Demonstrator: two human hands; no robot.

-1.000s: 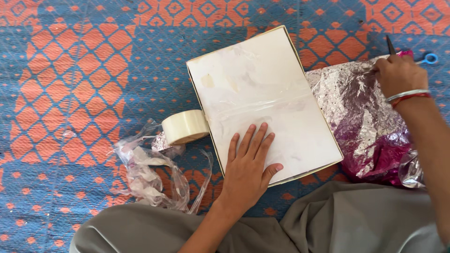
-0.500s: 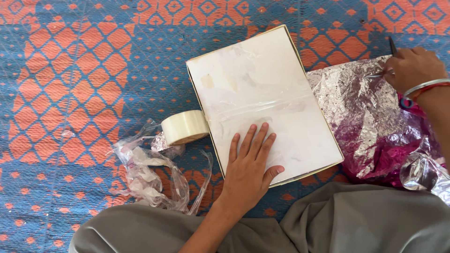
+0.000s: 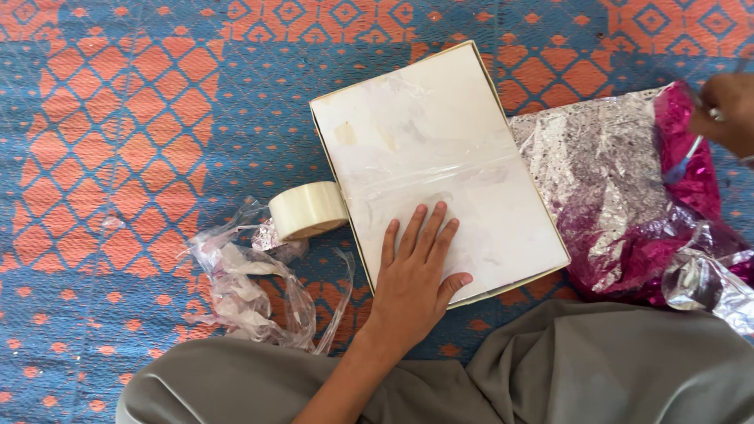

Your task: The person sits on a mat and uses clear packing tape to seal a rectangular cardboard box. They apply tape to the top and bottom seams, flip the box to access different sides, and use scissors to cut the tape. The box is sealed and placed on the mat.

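Rt hand (image 3: pixel 729 110) moved rightward, fist round scissors (image 3: pixel 685 157), lifting 1 foil sheet (image 3: pixel 605 180); left hand (image 3: pixel 415 275) flat, fingers spread, on 1 box (image 3: pixel 424 133); 1 tape roll (image 3: pixel 308 210).

Woven mat (image 3: pixel 141 118) covers the floor: blue ground with orange diamond pattern. Roll of clear packing tape (image 3: pixel 308 210) lies on its side on the mat, near the centre of view. Just below and left of the roll, a heap of crumpled clear plastic film (image 3: pixel 247 286), with one strip trailing off to the right. Grey cloth (image 3: pixel 597 369) of the person's garment fills the lower edge, over both knees, overlapping the mat.
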